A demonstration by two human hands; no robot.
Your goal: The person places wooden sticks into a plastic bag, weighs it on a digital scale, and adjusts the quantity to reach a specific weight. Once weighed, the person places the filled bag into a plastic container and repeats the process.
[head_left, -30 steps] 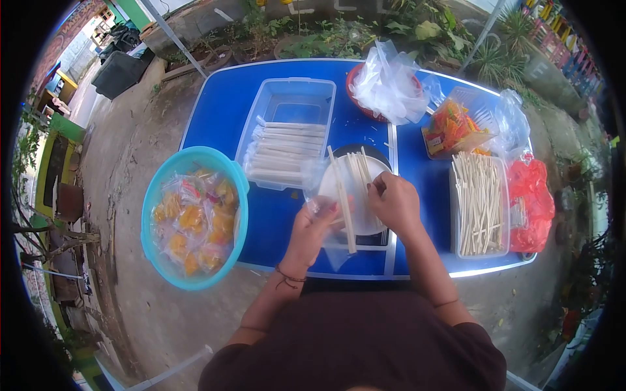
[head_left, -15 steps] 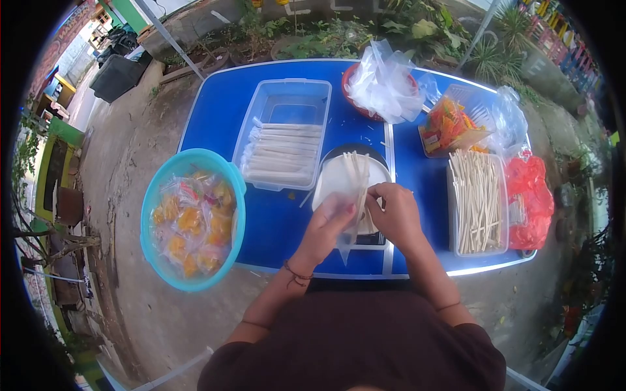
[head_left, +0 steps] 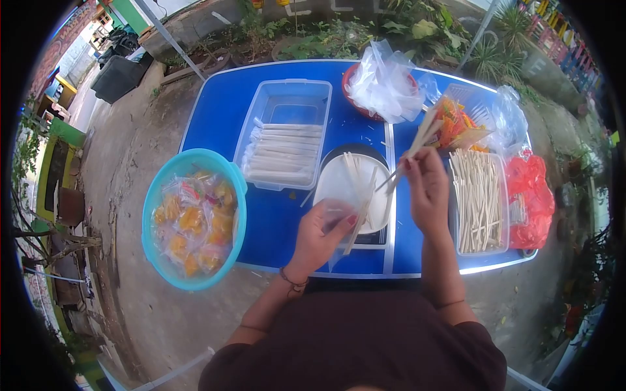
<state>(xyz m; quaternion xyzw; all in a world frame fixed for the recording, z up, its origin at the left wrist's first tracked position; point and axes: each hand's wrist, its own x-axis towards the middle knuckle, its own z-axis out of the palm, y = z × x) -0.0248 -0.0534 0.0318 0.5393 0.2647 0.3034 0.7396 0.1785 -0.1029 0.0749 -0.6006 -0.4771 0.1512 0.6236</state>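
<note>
My left hand [head_left: 318, 236] pinches a clear plastic bag [head_left: 336, 257] over the near left side of a white plate [head_left: 373, 221]. Pale thin sticks [head_left: 362, 212] slant up beside my left thumb, overlapping the plate. The plate rests on a dark, flat base, mostly hidden beneath it. Raised to the right of the plate, my right hand [head_left: 427, 189] is closed on a small bundle of pale sticks [head_left: 424, 133] that fan upward from the fingers. Right of this hand, many similar sticks [head_left: 479, 202] fill a clear plastic box.
On the blue table [head_left: 218, 111] stand a clear tub [head_left: 287, 88] of packed stick bags, a red basket [head_left: 352, 98] of plastic bags, a container of orange packets [head_left: 460, 127] and a red plastic bag [head_left: 531, 195]. A turquoise basin [head_left: 149, 221] of filled bags is at left.
My right hand has moved up and right, away from the bag, with a bundle of sticks in it. My left hand has shifted slightly down and left with the bag.
</note>
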